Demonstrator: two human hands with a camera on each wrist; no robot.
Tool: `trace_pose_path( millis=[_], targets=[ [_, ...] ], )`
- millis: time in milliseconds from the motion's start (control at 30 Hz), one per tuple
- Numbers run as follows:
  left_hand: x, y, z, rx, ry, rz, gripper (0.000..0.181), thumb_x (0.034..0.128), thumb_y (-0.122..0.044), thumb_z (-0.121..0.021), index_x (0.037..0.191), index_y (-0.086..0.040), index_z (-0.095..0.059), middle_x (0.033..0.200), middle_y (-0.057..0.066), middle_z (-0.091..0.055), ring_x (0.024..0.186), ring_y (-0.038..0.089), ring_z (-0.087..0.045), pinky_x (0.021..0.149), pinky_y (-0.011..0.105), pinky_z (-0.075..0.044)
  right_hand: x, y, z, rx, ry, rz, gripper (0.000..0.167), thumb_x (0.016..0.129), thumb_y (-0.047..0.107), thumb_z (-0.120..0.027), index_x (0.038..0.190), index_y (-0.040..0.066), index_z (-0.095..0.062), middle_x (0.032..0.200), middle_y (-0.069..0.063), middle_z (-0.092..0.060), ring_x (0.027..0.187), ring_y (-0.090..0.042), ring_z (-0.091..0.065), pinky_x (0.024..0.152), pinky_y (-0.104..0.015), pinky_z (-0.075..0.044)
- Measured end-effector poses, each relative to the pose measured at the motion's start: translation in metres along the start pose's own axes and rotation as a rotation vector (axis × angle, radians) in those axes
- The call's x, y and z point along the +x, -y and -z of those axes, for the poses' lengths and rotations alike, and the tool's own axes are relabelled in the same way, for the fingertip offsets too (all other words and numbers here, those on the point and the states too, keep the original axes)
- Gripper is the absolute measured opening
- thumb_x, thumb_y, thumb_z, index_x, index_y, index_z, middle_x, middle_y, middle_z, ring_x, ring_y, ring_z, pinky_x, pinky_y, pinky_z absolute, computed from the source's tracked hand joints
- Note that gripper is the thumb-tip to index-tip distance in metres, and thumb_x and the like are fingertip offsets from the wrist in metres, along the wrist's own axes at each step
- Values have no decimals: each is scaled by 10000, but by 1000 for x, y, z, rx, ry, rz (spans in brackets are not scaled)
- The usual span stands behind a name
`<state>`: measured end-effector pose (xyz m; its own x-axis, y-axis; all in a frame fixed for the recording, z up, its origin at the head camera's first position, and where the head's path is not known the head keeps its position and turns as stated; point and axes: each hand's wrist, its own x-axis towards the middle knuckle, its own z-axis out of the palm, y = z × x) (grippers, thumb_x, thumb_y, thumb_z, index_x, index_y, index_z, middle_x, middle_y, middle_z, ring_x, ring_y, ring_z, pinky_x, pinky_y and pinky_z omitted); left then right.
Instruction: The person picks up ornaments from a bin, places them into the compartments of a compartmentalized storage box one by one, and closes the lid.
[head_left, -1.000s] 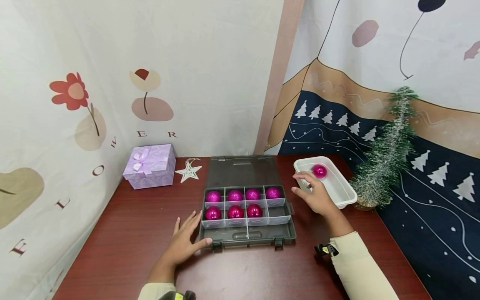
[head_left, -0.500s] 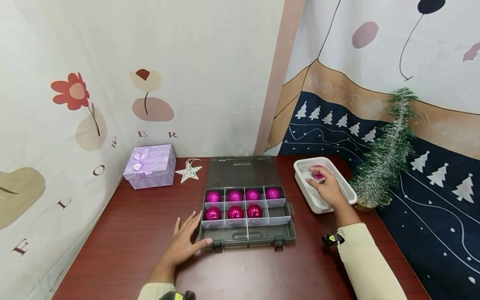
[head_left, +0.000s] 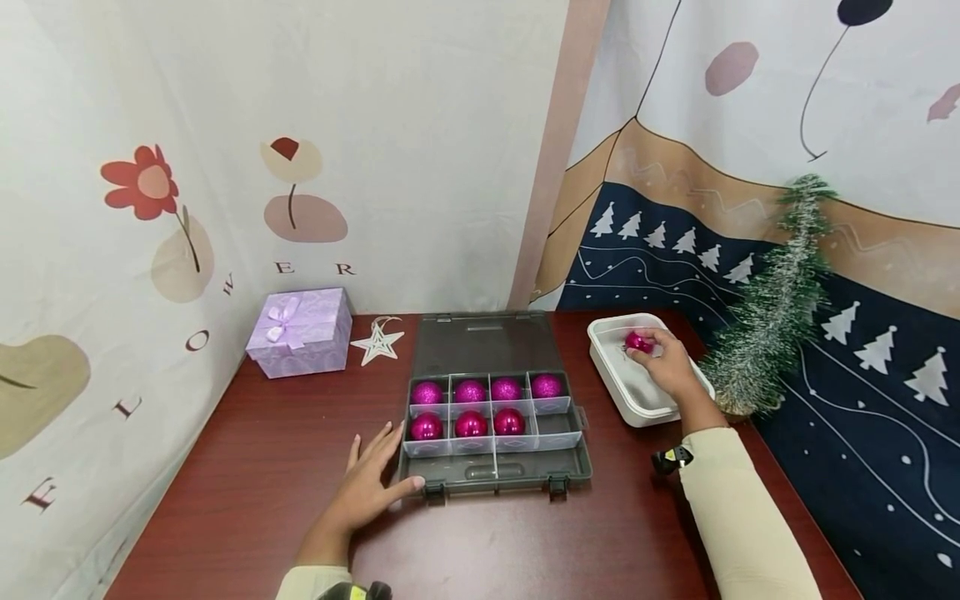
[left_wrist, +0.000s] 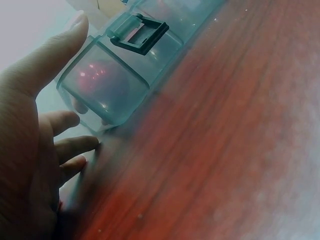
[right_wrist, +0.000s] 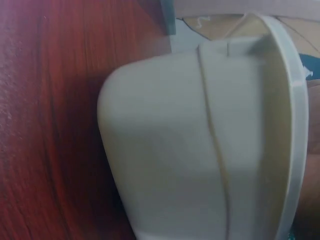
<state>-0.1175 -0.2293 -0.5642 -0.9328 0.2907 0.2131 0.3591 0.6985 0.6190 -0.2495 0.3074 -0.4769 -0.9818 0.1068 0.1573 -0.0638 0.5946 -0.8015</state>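
In the head view my right hand [head_left: 670, 365] pinches a shiny magenta bauble [head_left: 637, 342] inside a white plastic tub [head_left: 643, 388]. The tub's side wall [right_wrist: 165, 140] fills much of the right wrist view and hides the bauble there. My left hand [head_left: 367, 479] rests at the front left corner of a smoky clear divided box [head_left: 487, 346], fingers spread along its side and thumb on the front edge. Its lid lies back. Glittery baubles [head_left: 470, 391] fill the back row; shiny baubles [head_left: 471, 423] sit in the front row, whose rightmost compartment [head_left: 555, 422] is bare.
A lilac gift box [head_left: 307, 333] and a white star ornament [head_left: 378, 342] stand at the back left. To the right of the tub is a small frosted tree [head_left: 780, 317]. Printed cloth hangs behind the brown table [head_left: 517, 542].
My right hand has moved from the tub's left rim into the tub, and its fingers have taken hold of the bauble. The left hand has stayed where it was.
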Motion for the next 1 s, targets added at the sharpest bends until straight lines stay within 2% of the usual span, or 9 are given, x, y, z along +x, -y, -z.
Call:
trace_pose_path(
  millis=[100,200,400,700,867,1000],
  targets=[
    [1,0,1,0,0,1,999,888,-553,-821,1663,-50,-443,1680,212,-508,1591,520,-394,1266,846,-43,4,-3,1,6,-6,-11,472,1006,69,-753,1426,-94,-612,1432,-368,-566,1373,-499,-518,1099,-498,-420],
    [1,0,1,5,3,3,1002,890,-561,-816,1667,-54,-438,1681,209,-508,1594,517,-394,1266,845,-44,8,-5,2,2,0,-19,488,1003,75,-754,1431,-102,-602,1448,-382,-555,1397,-519,-497,1183,-587,-373],
    [1,0,1,8,-2,-5,995,894,-558,-812,1665,-50,-439,1678,214,-510,1588,528,-397,1262,849,-45,15,-5,5,-35,31,-38,496,1017,86,-736,1447,-105,-581,1499,-383,-552,1427,-517,-481,1257,-628,-340],
    [0,-1,0,8,0,2,991,893,-537,-819,1667,-52,-436,1683,204,-507,1598,515,-388,1270,839,-35,23,-6,8,-96,121,-72,549,1052,118,-711,1506,-126,-521,1583,-388,-498,1530,-548,-446,1295,-645,-364],
    [1,0,1,16,4,4,996,895,-549,-814,1672,-59,-429,1684,201,-509,1601,510,-387,1271,842,-39,24,-8,9,-163,143,-60,574,1043,151,-720,1505,-125,-520,1579,-408,-491,1478,-563,-467,1275,-667,-371],
    [1,-1,1,13,4,6,997,895,-548,-814,1672,-56,-429,1682,204,-509,1599,514,-388,1269,843,-39,24,-10,6,-154,150,-48,586,1041,126,-714,1520,-134,-498,1587,-408,-478,1474,-569,-471,1266,-668,-390]
  ],
)
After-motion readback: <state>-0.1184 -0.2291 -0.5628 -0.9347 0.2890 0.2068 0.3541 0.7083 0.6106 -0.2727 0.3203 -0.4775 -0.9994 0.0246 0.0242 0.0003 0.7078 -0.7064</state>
